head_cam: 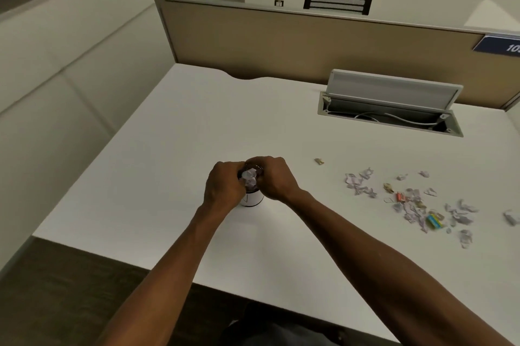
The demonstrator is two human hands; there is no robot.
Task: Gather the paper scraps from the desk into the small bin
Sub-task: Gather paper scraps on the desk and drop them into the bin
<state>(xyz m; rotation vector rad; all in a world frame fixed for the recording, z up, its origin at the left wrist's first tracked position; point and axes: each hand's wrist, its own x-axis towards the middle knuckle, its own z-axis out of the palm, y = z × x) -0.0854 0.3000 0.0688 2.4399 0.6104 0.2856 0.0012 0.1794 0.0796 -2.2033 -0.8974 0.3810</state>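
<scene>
Head view showed both hands, left hand [222, 188] and right hand [274, 178], curled around the small bin [252, 199], fingers gripping its paper-filled rim. Paper scraps [413, 202] lay scattered on the desk [168, 148] at three o'clock.

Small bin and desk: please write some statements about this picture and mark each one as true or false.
1. Both hands, the left hand and the right hand, are at the top of the small bin. True.
2. The small bin holds no paper. False: crumpled paper shows in its opening between the hands.
3. Paper scraps lie on the desk to the right of the bin. True.
4. The cable tray lid at the back of the desk is closed. False: it stands open, with a white cable visible inside.
5. All scraps are already gathered. False: many remain on the desk.
</scene>
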